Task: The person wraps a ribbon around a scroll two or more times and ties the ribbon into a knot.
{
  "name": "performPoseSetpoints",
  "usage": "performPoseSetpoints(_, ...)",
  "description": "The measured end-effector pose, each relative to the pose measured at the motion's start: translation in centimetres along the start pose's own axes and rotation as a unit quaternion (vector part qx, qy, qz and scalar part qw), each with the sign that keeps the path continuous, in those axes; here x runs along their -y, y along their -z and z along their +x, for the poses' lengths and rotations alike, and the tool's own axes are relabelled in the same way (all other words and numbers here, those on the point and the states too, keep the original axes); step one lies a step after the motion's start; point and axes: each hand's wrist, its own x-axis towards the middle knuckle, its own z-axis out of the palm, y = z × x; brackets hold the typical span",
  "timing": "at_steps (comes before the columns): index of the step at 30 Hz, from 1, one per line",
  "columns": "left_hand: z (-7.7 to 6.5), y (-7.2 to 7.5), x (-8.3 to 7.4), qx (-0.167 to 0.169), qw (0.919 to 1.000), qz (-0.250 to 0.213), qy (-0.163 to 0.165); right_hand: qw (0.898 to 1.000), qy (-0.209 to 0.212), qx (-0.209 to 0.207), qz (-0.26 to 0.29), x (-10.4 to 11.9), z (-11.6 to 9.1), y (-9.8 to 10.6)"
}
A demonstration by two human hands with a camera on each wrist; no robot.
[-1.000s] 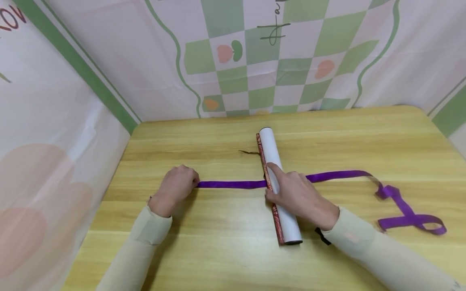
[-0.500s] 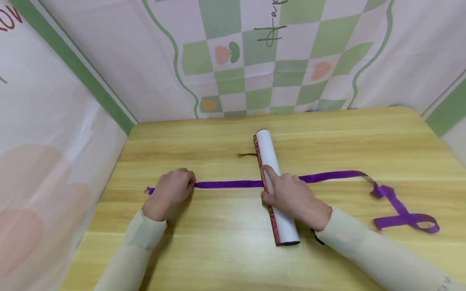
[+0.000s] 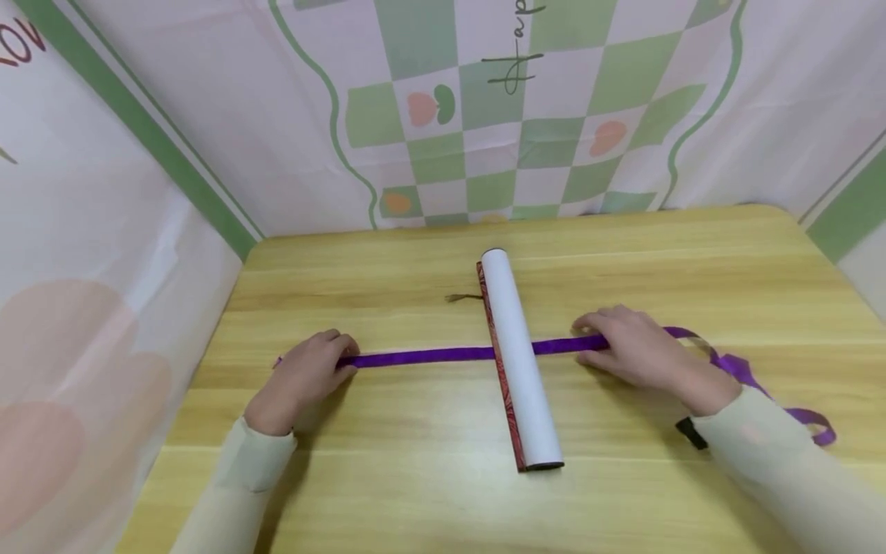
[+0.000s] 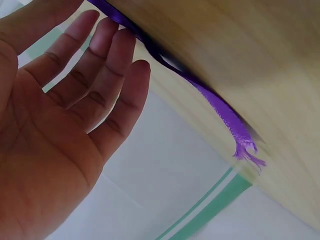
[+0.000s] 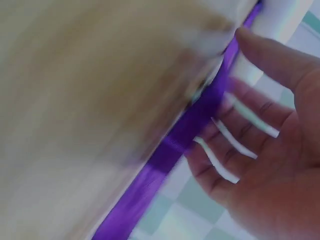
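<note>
A white rolled-up scroll (image 3: 519, 362) with a red patterned strip along its left side lies lengthwise on the table. Crosswise beneath it runs a purple ribbon (image 3: 422, 356), showing on both sides. My left hand (image 3: 304, 381) rests over the ribbon's left part, fingers loosely bent with the tips at the ribbon. In the left wrist view the ribbon's frayed end (image 4: 245, 145) sticks out past the fingers. To the right of the scroll, my right hand (image 3: 640, 354) is over the ribbon, thumb and fingers apart on either side of it; the right wrist view shows the ribbon (image 5: 170, 145) along the fingertips.
A thin dark cord (image 3: 462, 297) extends left from the scroll. The ribbon's slack tail (image 3: 810, 419) lies twisted and looped at the right, partly behind the right forearm. Printed cloth (image 3: 494, 146) hangs behind the wooden table (image 3: 415, 508) and along its left side.
My right hand has let go of the scroll and moved right onto the ribbon. The left hand has slid slightly left and loosened its fingers from the ribbon.
</note>
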Motion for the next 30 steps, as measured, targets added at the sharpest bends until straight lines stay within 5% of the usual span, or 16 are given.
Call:
performPoseSetpoints(13,0.0,0.2,0.2,0.013,0.9999,-0.004,0.011,1.000,-0.024,-0.014,0.009,-3.1,-1.0,1.7)
performPoseSetpoints(20,-0.3,-0.3,0.7,-0.010,0.9996,-0.009,-0.026,1.000,-0.027,-0.008,0.006,-3.5,-1.3,2.1)
performPoseSetpoints(30,-1.3,1.7,0.4,-0.031,0.9929,-0.109,-0.033,1.000,-0.023,-0.019,0.005,-3.7,-2.3,3.7)
